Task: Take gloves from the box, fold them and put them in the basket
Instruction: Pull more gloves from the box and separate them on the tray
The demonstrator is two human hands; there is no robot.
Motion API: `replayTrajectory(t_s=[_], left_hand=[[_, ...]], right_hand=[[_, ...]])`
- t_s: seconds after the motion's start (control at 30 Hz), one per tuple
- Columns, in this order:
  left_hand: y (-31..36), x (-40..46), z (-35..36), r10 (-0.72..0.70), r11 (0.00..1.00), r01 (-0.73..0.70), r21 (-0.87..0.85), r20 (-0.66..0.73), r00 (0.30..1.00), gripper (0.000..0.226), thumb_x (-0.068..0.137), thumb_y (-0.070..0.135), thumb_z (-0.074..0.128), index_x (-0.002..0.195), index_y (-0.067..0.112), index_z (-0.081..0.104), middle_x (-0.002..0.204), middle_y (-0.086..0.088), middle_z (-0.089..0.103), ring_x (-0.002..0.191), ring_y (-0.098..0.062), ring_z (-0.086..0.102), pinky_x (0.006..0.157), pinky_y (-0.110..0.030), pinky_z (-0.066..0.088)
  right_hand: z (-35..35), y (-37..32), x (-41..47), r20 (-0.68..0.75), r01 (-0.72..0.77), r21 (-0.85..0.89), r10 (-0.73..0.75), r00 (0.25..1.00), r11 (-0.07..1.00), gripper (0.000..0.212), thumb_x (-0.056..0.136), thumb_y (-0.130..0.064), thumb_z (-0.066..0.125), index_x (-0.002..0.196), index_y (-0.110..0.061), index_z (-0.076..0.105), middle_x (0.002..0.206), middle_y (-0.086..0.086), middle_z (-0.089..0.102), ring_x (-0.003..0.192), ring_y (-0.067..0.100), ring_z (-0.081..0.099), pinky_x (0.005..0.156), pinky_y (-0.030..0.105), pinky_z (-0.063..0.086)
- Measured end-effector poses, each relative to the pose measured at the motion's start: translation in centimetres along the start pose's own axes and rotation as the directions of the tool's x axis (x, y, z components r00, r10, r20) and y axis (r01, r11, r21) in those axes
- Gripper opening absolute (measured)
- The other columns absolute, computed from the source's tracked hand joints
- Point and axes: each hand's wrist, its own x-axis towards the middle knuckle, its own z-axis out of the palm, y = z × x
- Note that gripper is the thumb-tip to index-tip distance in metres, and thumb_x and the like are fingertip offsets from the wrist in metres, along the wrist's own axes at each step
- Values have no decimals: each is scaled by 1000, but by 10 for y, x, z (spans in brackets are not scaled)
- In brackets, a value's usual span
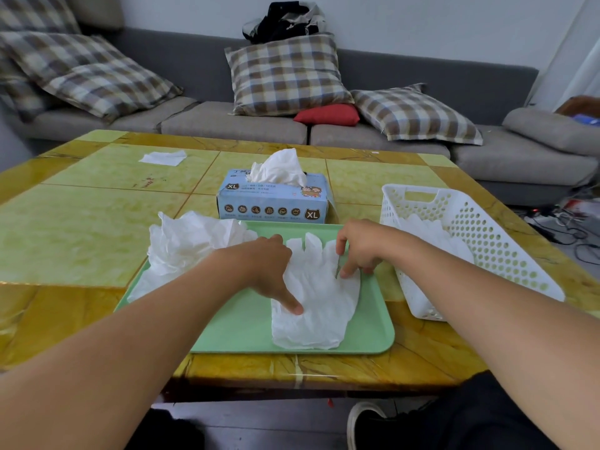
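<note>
A white glove (316, 297) lies flat on the green tray (237, 332) on the table (81, 222). The left hand (269, 264) presses it with its thumb; the right hand (358, 248) pinches its edge. The basket (467, 241) stands just right; the box (272, 198) sits behind.

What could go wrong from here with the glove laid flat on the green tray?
1. The glove is thin and wrinkled; the left hand presses it with the thumb while the right hand works its edge, so a fold may come out crooked.
2. The loose glove pile overhangs the tray edge and could get dragged along.
3. The basket sits tilted, so folded gloves may slide.
</note>
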Motion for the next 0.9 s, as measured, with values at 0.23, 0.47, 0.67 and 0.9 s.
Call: replayTrajectory(t_s=[0.23, 0.47, 0.67, 0.9], left_hand=[[-27, -27, -32, 20, 905, -227, -359, -499, 867, 50, 82, 46, 78, 124, 22, 65, 110, 6, 69, 93, -11, 66, 90, -35, 54], [-122, -51, -16, -421, 847, 125, -516, -509, 751, 56, 98, 57, 49, 136, 17, 59, 139, -5, 57, 128, -26, 51, 107, -39, 39], [-139, -63, 18, -265, 705, 92, -703, -141, 954, 92, 70, 78, 65, 144, 27, 45, 133, 6, 56, 116, -19, 57, 98, -36, 47], [-147, -45, 19, -261, 819, 37, -573, -313, 913, 74, 81, 40, 82, 143, 26, 45, 122, 6, 57, 104, -19, 58, 71, -23, 43]], right_hand=[[-2, -27, 3, -275, 210, -32, -211, 938, 977, 36, 78, -24, 86, 109, -14, 71, 103, 0, 67, 92, 20, 65, 81, 32, 54], [10, -124, -4, -346, 628, -10, -592, 728, 778, 60, 95, -38, 67, 150, -27, 45, 156, -2, 42, 140, 23, 40, 113, 38, 35], [19, -140, 21, -259, 566, 98, -528, 809, 819, 9, 89, -25, 77, 91, -16, 77, 80, -7, 69, 72, 9, 59, 69, 29, 44], [-3, -103, 30, -243, 419, 651, -349, 905, 633, 18, 101, -26, 62, 102, -15, 76, 97, 2, 75, 85, 18, 70, 76, 32, 62]])
